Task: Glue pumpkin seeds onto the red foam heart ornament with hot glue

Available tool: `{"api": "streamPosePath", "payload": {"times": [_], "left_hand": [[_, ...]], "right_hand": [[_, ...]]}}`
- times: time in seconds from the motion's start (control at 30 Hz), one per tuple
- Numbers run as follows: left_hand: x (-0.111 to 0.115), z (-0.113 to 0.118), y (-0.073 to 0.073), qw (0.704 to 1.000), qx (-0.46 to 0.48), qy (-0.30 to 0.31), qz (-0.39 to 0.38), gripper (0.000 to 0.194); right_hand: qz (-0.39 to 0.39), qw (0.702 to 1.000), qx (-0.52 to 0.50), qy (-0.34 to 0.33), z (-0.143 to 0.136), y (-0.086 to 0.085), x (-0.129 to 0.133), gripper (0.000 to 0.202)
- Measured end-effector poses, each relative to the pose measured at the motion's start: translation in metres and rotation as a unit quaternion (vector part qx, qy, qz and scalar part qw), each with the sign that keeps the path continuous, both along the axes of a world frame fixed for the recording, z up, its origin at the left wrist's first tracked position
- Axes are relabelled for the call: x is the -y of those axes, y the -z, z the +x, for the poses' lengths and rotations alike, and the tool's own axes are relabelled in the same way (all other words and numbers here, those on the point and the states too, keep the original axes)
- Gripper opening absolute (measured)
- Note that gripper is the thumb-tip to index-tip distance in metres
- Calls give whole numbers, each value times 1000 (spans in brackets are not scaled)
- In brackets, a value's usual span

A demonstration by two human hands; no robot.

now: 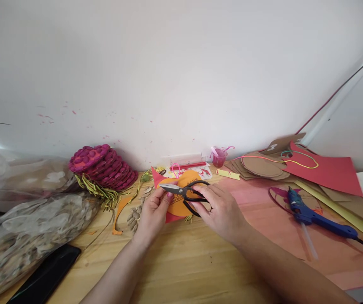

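Observation:
In front of me, my right hand has its fingers through the black handles of a pair of scissors. The blades point left and lie over a round orange cardboard piece with dark print. My left hand pinches the left edge of that orange piece, its thumb close to the blade tips. Red paper shows behind and below the orange piece. Left of my left hand lie several pistachio-like shells and a curved orange offcut.
A stack of magenta discs with green cords stands back left, near a plastic bag of shells and a black phone. Rightward are a purple-stained cup, cardboard circles, red paper sheets and a blue glue gun.

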State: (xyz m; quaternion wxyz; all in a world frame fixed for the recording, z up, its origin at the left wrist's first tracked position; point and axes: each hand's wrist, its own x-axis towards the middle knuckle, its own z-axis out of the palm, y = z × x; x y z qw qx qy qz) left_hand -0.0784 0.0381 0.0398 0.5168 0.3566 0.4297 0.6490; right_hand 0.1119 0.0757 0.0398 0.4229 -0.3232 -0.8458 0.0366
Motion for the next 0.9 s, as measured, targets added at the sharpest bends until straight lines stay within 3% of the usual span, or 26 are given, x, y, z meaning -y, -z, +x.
{"api": "streamPosePath", "payload": {"times": [0.1, 0.2, 0.27, 0.33, 0.4, 0.47, 0.53, 0.7, 0.8, 0.9], "left_hand": [[1, 7, 5, 990, 94, 96, -42, 41], [6, 13, 11, 974, 113, 180, -81, 47], [10, 12, 14, 971, 39, 218, -95, 50], [12, 6, 14, 963, -102, 229, -97, 49], [12, -1, 12, 945, -243, 203, -83, 46], [11, -6, 8, 935, -319, 145, -53, 44], [11, -3, 5, 948, -300, 103, -20, 45], [9, 14, 9, 990, -126, 65, -6, 41], [6, 12, 12, 992, -122, 28, 6, 35], [6, 9, 8, 986, -166, 14, 18, 33]], "right_hand": [[11, 1000, -29, 1, 4, -5, -2, 26], [26, 998, -50, 10, 7, -11, -3, 26], [30, 998, -55, 10, 7, -13, -3, 26], [25, 998, -50, 3, 7, -12, -2, 24], [20, 999, -32, -5, 5, -9, -2, 24], [17, 1000, -8, -1, 3, -6, -2, 25], [18, 1000, 22, 10, 0, -2, 0, 24], [19, 997, 81, 0, -10, 4, 7, 25], [-2, 998, 44, -47, -11, 2, 10, 29], [-54, 998, -14, -29, -8, -3, 9, 21]]}}
